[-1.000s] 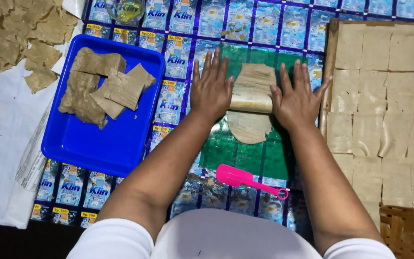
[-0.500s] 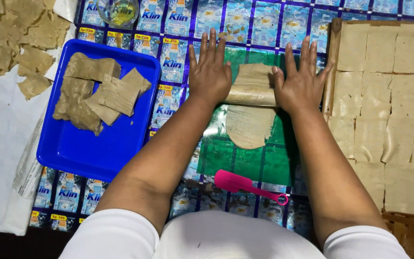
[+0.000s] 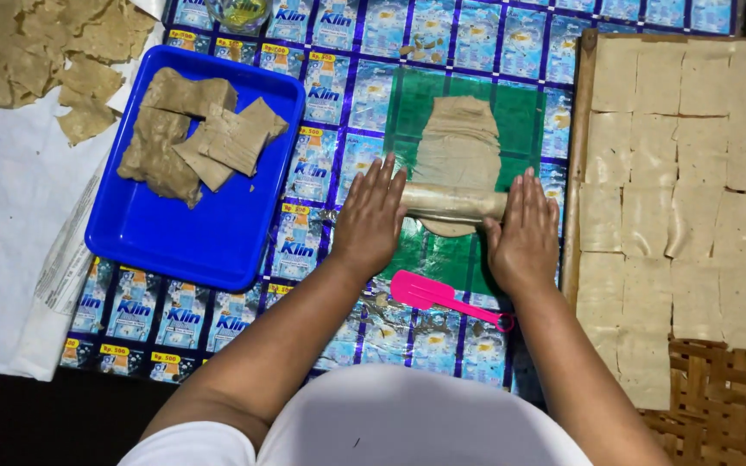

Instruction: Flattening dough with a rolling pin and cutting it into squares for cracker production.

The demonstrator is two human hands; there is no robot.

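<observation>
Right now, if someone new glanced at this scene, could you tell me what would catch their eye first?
Probably the left hand and right hand pressing flat on a rolling pin over a thin tan dough sheet at centre. To the left, a bright blue tray holds folded dough pieces. A pink scraper lies just below the hands, and cut dough squares fill the right side.

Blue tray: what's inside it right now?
The blue tray holds a pile of tan flat dough pieces, some squarish, overlapping at its far end. The near half shows bare blue bottom. Whatever lies beneath the pile is covered.
</observation>
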